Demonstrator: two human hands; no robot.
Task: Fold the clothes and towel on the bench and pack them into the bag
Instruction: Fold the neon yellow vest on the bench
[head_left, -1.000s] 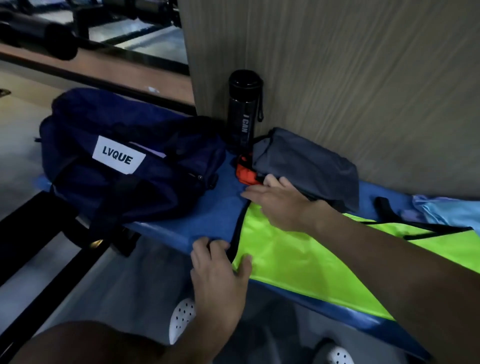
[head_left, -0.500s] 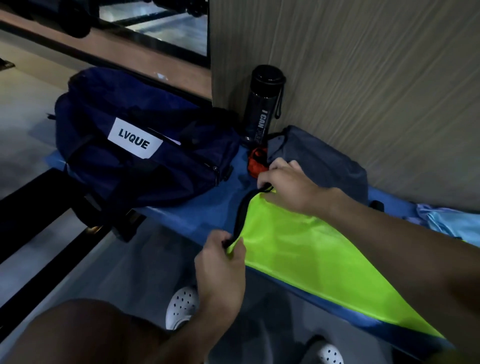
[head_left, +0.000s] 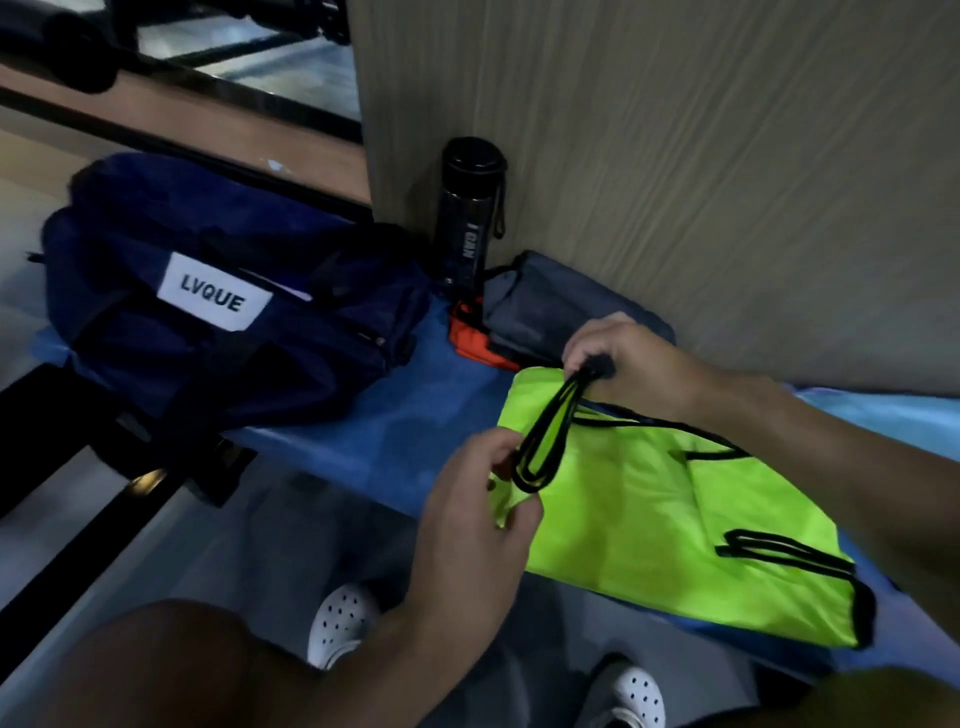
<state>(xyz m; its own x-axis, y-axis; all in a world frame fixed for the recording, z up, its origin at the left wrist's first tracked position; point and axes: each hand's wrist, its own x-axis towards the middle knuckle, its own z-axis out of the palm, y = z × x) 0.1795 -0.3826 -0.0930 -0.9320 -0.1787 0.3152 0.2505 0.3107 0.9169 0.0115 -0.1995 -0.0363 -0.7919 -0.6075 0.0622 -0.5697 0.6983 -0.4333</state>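
A neon-yellow vest (head_left: 644, 499) with black trim lies on the blue bench (head_left: 395, 431). Its left edge is lifted off the bench and doubled over. My right hand (head_left: 618, 358) pinches the far corner of that black-trimmed edge. My left hand (head_left: 478, 499) pinches the near corner of the same edge. A navy bag (head_left: 218, 322) with a white LVQUE label sits on the bench's left end. Folded grey clothing (head_left: 540, 312) with an orange piece (head_left: 470, 338) under it lies against the wall. A light-blue cloth (head_left: 883, 415) shows at the far right behind my right arm.
A black water bottle (head_left: 470, 213) stands upright against the wood-grain wall (head_left: 675, 156), between the bag and the grey clothing. My white perforated shoes (head_left: 337, 623) are on the grey floor below the bench. A black metal frame (head_left: 78, 519) runs under the bench's left end.
Both hands went from pressing flat on the vest's left edge to pinching it. They lifted that edge and carried it rightward, so the vest now lies partly doubled over.
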